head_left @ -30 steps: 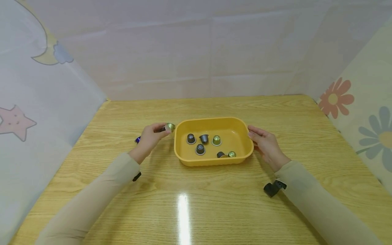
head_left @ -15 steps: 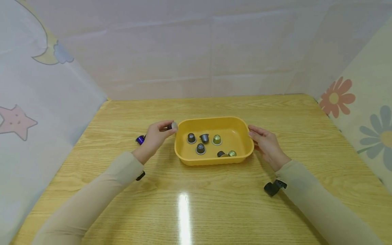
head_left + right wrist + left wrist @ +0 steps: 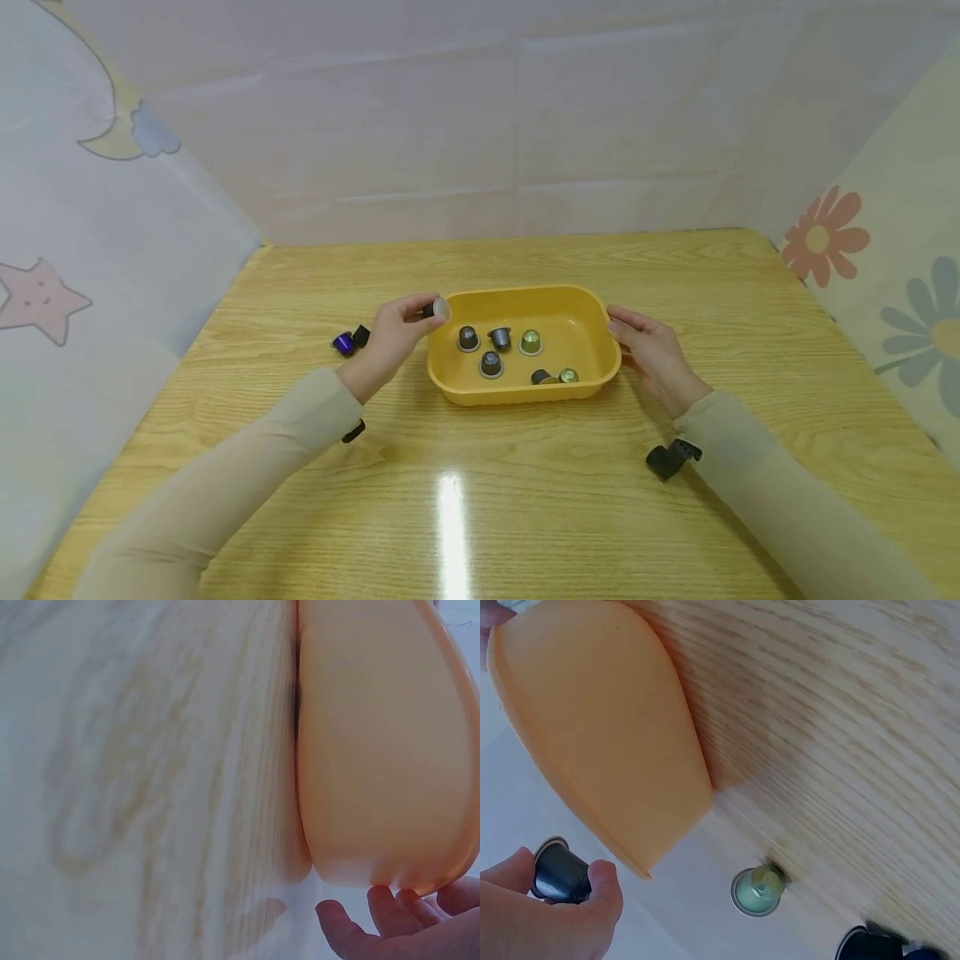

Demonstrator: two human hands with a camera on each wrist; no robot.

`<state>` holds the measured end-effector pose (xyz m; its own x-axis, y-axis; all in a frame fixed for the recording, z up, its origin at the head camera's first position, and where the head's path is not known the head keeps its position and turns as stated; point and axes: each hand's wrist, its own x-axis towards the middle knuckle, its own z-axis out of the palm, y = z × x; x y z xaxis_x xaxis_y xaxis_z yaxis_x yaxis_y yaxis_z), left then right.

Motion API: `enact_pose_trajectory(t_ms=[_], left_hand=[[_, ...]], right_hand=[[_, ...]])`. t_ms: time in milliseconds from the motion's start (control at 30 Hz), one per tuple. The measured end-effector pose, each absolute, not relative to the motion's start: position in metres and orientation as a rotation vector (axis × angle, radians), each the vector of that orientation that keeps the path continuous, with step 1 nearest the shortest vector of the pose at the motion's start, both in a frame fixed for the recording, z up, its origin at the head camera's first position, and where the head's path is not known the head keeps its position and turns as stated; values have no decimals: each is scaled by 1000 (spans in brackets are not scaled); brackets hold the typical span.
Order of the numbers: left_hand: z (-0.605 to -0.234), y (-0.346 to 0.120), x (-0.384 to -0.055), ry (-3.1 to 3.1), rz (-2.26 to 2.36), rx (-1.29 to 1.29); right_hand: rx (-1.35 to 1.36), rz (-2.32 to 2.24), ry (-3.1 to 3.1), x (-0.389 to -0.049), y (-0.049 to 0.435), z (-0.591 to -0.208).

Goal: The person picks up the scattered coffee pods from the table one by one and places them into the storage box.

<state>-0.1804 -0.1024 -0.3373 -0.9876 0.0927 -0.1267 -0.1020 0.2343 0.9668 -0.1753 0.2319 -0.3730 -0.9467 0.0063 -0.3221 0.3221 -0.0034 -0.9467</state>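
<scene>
A person's left hand (image 3: pixel 393 337) pinches a dark capsule (image 3: pixel 561 871) between thumb and fingers at the far left corner of a yellow tray (image 3: pixel 517 397), its pale lid facing the rim; whether it is over the inside cannot be told. At the opposite end, the right hand (image 3: pixel 656 358) rests loosely extended fingers against the tray's outer wall, gripping no capsule. Six capsules sit inside, among them a pale green one (image 3: pixel 530 342) standing upright and a gray one (image 3: pixel 500 337) tipped over; the tray's near wall partly hides two at the front. On the wood-grain table (image 3: pixel 555 492) to the left lie a blue capsule (image 3: pixel 344 343) and, just beside it, a black one (image 3: pixel 361 336). The left wrist view shows another green capsule (image 3: pixel 757 891) on the table outside the tray, blocked from the head camera by the left hand. Printed flowers (image 3: pixel 817 240) mark the right-hand wall.
</scene>
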Motion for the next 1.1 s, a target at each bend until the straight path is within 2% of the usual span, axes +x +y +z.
enact_pose_trajectory(t_ms=[1100], left_hand=[[-334, -56, -179, 2343, 1676, 77]], right_hand=[[364, -2035, 2080, -176, 232, -375]])
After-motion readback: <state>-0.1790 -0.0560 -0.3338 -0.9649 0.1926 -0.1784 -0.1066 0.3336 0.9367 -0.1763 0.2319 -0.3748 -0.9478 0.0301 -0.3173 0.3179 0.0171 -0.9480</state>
